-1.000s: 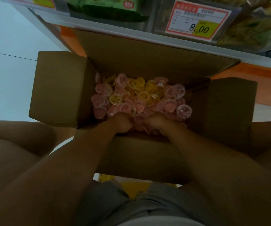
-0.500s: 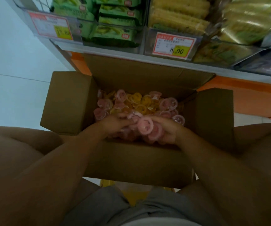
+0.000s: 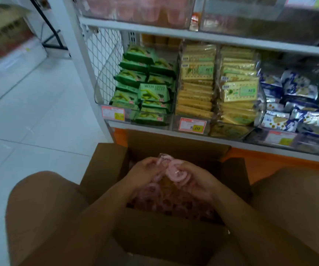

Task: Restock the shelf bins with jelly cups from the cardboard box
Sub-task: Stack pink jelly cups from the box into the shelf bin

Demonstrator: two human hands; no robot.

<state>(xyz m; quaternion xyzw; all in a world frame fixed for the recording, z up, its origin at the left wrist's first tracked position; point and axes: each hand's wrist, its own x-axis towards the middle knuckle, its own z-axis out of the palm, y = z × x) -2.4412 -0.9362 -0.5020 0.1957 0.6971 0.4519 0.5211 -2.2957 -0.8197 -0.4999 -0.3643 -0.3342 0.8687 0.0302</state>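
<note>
In the head view, the left hand [image 3: 145, 171] and the right hand [image 3: 199, 182] are lifting clear of the cardboard box [image 3: 105, 169], where a second ago they were digging down into it. Both are curling round one shared clump of pink jelly cups [image 3: 176, 170], cupping it just above the heap [image 3: 166, 204] remaining in the box. The gaze is swinging up past the green packets [image 3: 145, 89] to a clear bin [image 3: 135, 10] on the tier above, blurred but pinkish, so I judge the carry to the shelf is beginning.
</note>
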